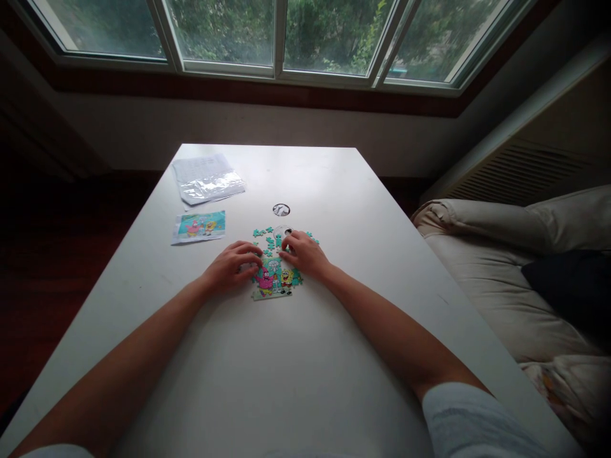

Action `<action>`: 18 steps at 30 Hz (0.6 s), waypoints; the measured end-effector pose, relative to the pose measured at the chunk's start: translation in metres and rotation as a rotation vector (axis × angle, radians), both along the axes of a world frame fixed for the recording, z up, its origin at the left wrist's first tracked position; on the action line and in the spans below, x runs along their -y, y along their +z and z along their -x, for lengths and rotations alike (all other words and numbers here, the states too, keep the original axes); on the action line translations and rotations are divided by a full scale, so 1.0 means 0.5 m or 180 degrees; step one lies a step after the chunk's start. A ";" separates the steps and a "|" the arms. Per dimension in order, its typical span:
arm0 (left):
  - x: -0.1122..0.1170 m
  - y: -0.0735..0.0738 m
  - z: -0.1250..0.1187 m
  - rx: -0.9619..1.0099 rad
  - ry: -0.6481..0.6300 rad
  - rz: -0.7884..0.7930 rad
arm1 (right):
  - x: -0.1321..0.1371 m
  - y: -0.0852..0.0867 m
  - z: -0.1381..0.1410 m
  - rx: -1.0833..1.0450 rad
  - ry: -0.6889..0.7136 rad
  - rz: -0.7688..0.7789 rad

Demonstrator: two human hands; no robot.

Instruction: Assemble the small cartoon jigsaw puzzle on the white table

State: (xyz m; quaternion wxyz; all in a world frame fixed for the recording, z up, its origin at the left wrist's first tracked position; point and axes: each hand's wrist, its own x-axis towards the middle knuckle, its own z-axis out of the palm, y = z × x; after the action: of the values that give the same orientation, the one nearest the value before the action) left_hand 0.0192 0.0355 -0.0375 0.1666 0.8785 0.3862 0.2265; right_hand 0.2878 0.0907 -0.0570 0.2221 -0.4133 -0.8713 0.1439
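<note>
Pale-sleeved arms (382,321) reach the jigsaw (274,284), fingers (246,248) curled, though I cannot tell what they hold.

Smooth, softly glossy tabletop (305,356); smooth-looking puzzle (272,291); shiny, wrinkled plastic packet (210,186); glass windowpanes (219,32)

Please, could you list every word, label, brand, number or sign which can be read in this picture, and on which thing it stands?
No text can be read with certainty.
Papers in the clear plastic sleeve: faint grey marks, perhaps print, too blurred to read.
Picture card: cartoon figures show; any lettering is too small to read.
Puzzle: cartoon figures, no readable words or numbers.
</note>
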 end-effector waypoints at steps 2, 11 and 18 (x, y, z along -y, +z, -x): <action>0.002 0.001 -0.002 -0.0046 0.0009 -0.0047 | 0.001 -0.002 0.000 -0.0014 -0.0050 -0.0036; 0.013 -0.006 -0.017 -0.0341 -0.0175 -0.0192 | -0.001 -0.004 -0.001 -0.0052 -0.0003 -0.0026; 0.009 -0.022 -0.005 -0.0462 -0.0087 -0.0226 | -0.001 -0.008 0.000 0.0021 0.0056 -0.0106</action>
State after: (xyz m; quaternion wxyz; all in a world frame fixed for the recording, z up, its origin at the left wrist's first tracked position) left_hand 0.0216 0.0312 -0.0485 0.1099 0.9032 0.3770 0.1735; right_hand 0.2880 0.0912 -0.0608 0.2249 -0.4023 -0.8779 0.1300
